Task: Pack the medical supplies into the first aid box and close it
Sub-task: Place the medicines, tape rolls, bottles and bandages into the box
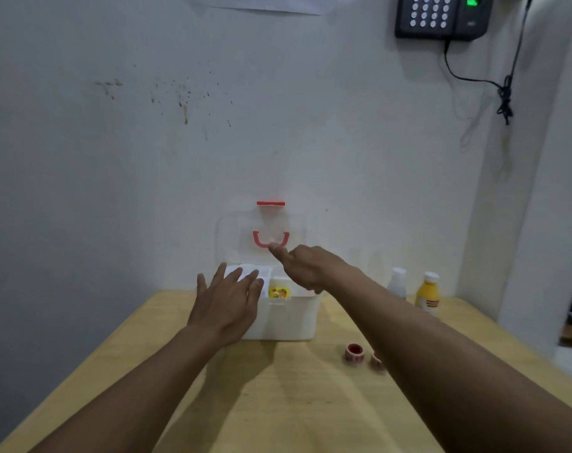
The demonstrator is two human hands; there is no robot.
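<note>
A white first aid box (289, 322) stands open on the wooden table (278, 397), against the wall. Its clear lid (239, 233) is upright, with a red handle (271, 239) and a red latch (271, 203) on top. Inside I see white packets (261, 272) and a yellow-labelled item (278, 291). My left hand (227, 302) lies flat with fingers spread over the box's left side. My right hand (306, 268) hovers over the box's right side, fingers curled, thumb tip near the red handle. I cannot tell whether it holds anything.
Two small red-and-white tape rolls (355, 353) lie on the table right of the box, one partly behind my right forearm. A white bottle (397, 282) and a yellow bottle (428, 291) stand at the back right. A keypad device (441, 16) hangs on the wall.
</note>
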